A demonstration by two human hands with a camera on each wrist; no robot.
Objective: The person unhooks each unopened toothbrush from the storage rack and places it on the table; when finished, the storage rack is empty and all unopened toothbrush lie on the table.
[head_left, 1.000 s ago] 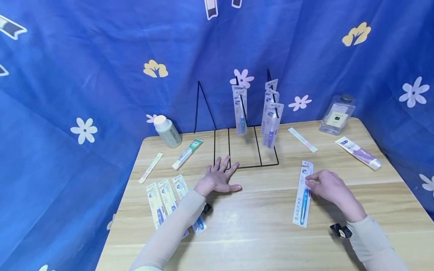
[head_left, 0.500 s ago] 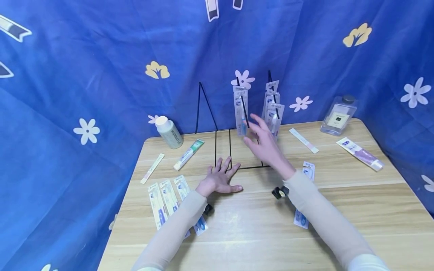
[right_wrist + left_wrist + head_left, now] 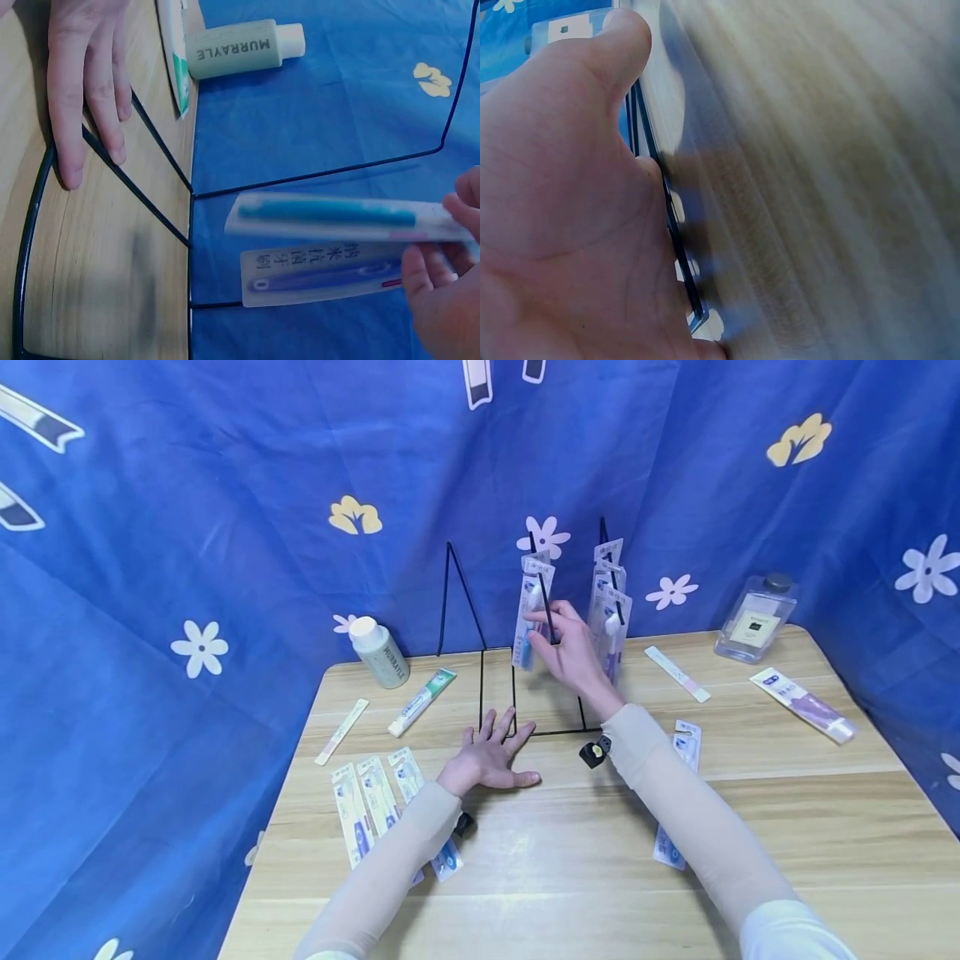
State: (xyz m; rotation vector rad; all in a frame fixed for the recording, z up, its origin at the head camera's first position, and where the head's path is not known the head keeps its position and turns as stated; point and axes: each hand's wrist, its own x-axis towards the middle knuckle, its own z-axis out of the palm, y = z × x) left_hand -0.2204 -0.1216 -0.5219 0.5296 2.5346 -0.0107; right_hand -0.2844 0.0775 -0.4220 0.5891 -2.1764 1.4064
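Right hand [image 3: 570, 647] pinches hung toothbrush pack [image 3: 531, 610], frame centre.
We judge it light, flexible, slippery; grip card edges. Left hand [image 3: 491, 756] flat, pressing wire rack [image 3: 480, 693].

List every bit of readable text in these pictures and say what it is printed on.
"MURAYLE": on the pale green bottle, lying sideways in the right wrist view.
Chinese characters: on the toothbrush pack hanging on the wire rack, behind the one the right hand holds; too blurred to read surely.
Clear bottle label, toothpaste tube, packs on the table: print too small to read.
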